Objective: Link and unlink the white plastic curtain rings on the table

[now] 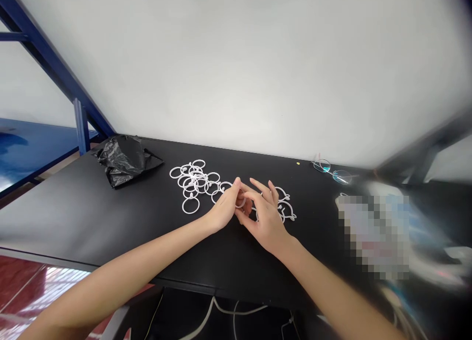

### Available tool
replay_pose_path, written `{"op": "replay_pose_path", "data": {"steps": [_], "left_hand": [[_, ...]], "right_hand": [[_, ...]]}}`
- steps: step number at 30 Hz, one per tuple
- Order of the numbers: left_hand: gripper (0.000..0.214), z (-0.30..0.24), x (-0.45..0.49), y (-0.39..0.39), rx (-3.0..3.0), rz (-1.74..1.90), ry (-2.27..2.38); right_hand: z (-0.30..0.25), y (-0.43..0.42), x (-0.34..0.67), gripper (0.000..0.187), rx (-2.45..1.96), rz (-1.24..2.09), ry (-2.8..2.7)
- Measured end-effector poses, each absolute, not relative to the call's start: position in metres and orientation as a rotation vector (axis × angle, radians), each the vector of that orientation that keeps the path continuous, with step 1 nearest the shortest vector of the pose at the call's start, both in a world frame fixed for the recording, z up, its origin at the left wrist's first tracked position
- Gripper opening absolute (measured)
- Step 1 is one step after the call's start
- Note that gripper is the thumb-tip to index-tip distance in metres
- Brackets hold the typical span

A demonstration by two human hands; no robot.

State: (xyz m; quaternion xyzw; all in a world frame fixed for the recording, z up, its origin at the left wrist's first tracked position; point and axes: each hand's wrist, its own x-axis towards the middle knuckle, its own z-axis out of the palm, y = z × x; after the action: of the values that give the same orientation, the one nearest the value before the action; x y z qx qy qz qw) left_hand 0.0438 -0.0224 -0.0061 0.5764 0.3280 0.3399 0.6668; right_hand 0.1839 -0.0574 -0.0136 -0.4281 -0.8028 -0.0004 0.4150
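Blue metal frame (47, 59): seen far left of the pile of white rings (193, 180), past the end of the black table (92, 217) on which that pile is spread. Black plastic bag (123, 160): laid crumpled on the table, left of the pile and apart from it. Pile of white rings: many thin hoops, overlapped and tangled, with one hoop lying loose at its near edge. Left hand (224, 207): placed just right of the pile, forearm stretched across the near table edge, thumb and fingertips pinched together on a single white ring (241, 200). Single white ring: held above the table just right of the pile, between the two hands and gripped by both. Right hand (265, 217): met with the left just right of the pile, thumb and forefinger closed on the same ring, the other fingers fanned out loosely. Smaller cluster of rings (285, 207): lain further right of the pile, partly hidden behind the right hand. Eyeglasses (332, 171): set down well right of the pile, close to the white wall (236, 59). Cables (221, 315): hung under the table, below and right of the pile.
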Motion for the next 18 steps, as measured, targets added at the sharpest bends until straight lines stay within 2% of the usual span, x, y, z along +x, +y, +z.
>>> {"op": "replay_pose_path", "data": {"steps": [4, 9, 11, 14, 18], "left_hand": [[0.067, -0.005, 0.039, -0.025, 1.502, 0.925, 0.887], [0.068, 0.002, 0.031, -0.029, 1.829, 0.921, 0.94], [0.063, 0.003, 0.03, -0.029, 1.944, 0.877, 0.954], [0.056, 0.003, 0.029, -0.028, 2.082, 0.787, 0.948], [0.05, 0.002, 0.029, -0.027, 2.224, 0.662, 0.987]], "right_hand": [[-0.01, -0.061, 0.184, 0.026, -0.932, 0.185, -1.907], [-0.007, -0.064, 0.186, 0.016, -0.966, 0.315, -1.676], [-0.009, -0.065, 0.185, 0.003, -1.04, 0.396, -1.725], [-0.012, -0.065, 0.183, 0.031, -1.1, 0.46, -1.825], [-0.015, -0.061, 0.185, 0.036, -1.083, 0.502, -1.877]]}}
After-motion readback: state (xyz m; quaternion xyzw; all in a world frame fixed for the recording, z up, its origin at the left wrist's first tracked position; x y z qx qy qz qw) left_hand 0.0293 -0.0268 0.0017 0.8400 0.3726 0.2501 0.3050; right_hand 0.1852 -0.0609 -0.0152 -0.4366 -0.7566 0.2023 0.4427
